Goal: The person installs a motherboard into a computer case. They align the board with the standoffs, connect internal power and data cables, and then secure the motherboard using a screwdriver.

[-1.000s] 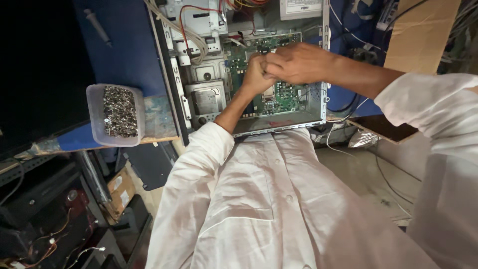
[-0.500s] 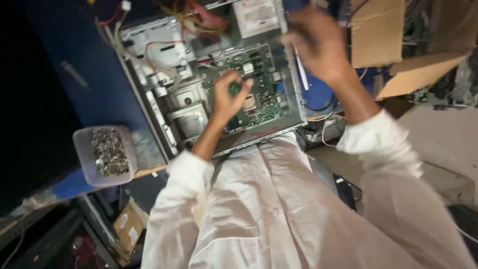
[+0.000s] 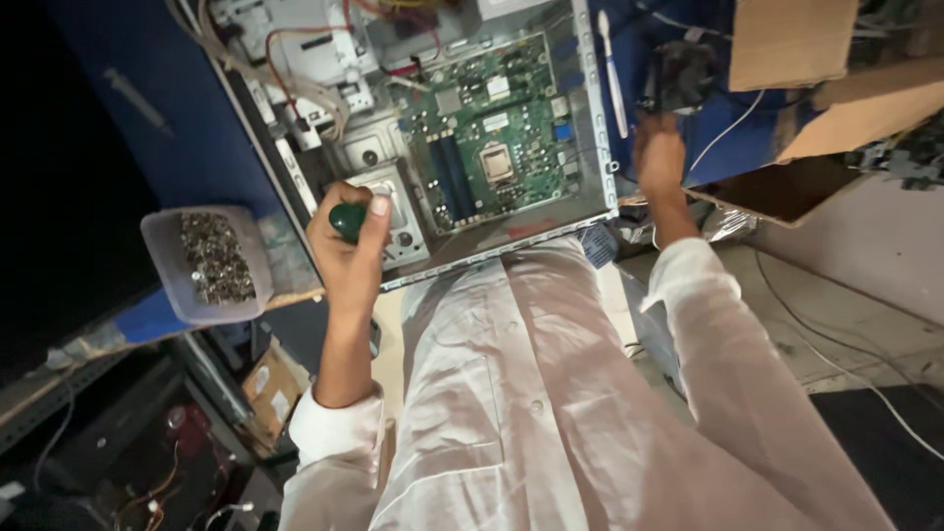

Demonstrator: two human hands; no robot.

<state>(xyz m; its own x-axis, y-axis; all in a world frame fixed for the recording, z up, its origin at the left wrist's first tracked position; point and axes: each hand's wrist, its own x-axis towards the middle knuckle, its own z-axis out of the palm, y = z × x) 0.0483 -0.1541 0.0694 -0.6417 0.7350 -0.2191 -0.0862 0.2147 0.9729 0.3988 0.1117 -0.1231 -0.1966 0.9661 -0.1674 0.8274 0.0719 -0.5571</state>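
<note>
both hands have come off the motherboard (image 3: 492, 133) in the open computer case (image 3: 590, 118). a second ago they were pressed together over the middle of the board; now the processor socket (image 3: 497, 162) lies bare and uncovered. the left hand (image 3: 346, 246) has drawn back to the case's near edge and is clenched around a green-handled screwdriver (image 3: 346, 218), thumb on top. the right hand (image 3: 659, 157) has swung out past the case's right side, where it grips a dark cooling fan (image 3: 680, 77), held over the blue surface (image 3: 718, 138) beside a cardboard box (image 3: 796, 44). it appears the fan has been freed and lifted away. a clear tub of screws (image 3: 211, 261) sits well left of the case.
</note>
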